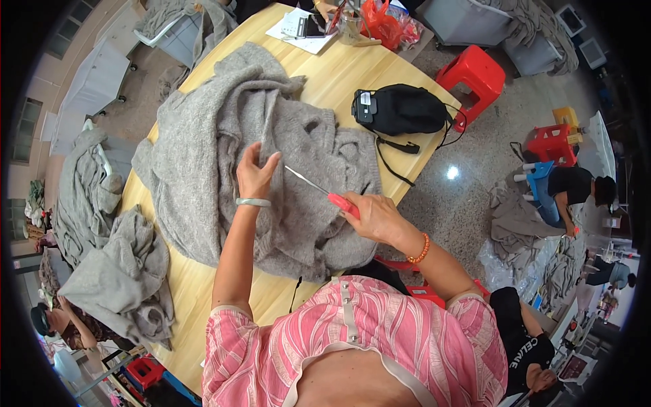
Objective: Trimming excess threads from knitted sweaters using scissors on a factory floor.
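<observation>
My right hand (375, 218), with an orange beaded bracelet at its wrist, is closed round the red handle of a slim metal tool (314, 183). The tool's metal shaft points up and left toward my left hand (255, 175). That hand wears a pale bangle; its thumb and fingers are apart, and nothing shows between them. Both hands are over a heap of grey knitted garments (186, 142) spread on the wooden table. Folds and edges of the knit lie under and beside my left fingers. Whether the tool's tip touches the fabric, I cannot tell.
The wooden table (400, 68) carries a black pouch (410, 108) with cords, papers, and a red plastic bag (381, 24). Another person's hand is at the far edge. More grey knits (122, 271) lie at the left. A red stool (472, 78) stands right; other people sit around.
</observation>
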